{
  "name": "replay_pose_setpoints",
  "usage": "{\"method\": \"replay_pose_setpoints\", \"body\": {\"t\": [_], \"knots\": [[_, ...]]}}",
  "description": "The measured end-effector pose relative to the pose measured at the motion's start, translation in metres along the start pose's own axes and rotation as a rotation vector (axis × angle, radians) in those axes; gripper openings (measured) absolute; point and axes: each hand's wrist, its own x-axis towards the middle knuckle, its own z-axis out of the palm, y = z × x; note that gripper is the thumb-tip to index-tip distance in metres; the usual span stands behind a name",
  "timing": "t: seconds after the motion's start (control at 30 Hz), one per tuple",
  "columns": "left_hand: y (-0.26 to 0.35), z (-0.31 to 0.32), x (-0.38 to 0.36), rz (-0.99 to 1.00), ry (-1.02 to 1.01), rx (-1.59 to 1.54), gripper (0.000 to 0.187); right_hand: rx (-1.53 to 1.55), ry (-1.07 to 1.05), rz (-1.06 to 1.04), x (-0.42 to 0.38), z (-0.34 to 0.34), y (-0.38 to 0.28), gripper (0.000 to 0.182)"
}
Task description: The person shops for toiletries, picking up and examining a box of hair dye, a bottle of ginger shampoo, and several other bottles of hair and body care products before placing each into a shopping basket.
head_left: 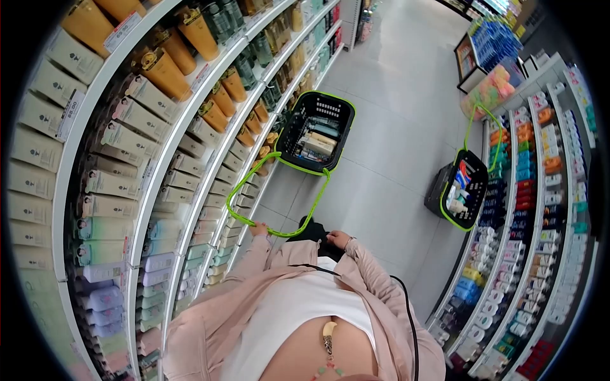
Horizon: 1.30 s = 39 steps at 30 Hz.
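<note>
My left hand (258,229) is closed round the green handle (236,216) of a black basket (349,120) with a green rim. Several packaged products lie in that basket, ahead of me beside the left shelves. Near the front of my body, my right hand (338,239) has its fingers closed at dark fabric or a dark object; what they hold, if anything, is too small to make out.
Left shelves (141,209) carry rows of tubes and bottles. A second black basket (438,190) with products stands by the right shelves (502,267). Grey floor tiles (375,197) run between them. Blue packages (497,41) are stacked at the far right.
</note>
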Motion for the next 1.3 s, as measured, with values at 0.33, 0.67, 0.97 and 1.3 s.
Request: {"method": "replay_pose_setpoints", "body": {"t": [0.33, 0.67, 0.97, 1.3], "knots": [[-0.021, 0.038, 0.051, 0.223, 0.303, 0.231, 0.016, 0.195, -0.021, 0.242, 0.007, -0.081, 0.009, 0.028], [-0.04, 0.011, 0.103, -0.175, 0.358, 0.529, 0.015, 0.099, 0.152, 0.472, 0.01, -0.17, 0.045, 0.027], [-0.043, -0.001, 0.098, -0.479, 0.263, 0.781, 0.024, 0.184, 0.216, 0.797, 0.027, -0.237, 0.073, 0.024], [-0.005, 0.019, 0.038, -0.034, -0.22, 1.337, 0.036, -0.159, 0.072, 0.551, 0.143, -0.272, 0.083, 0.029]]}}
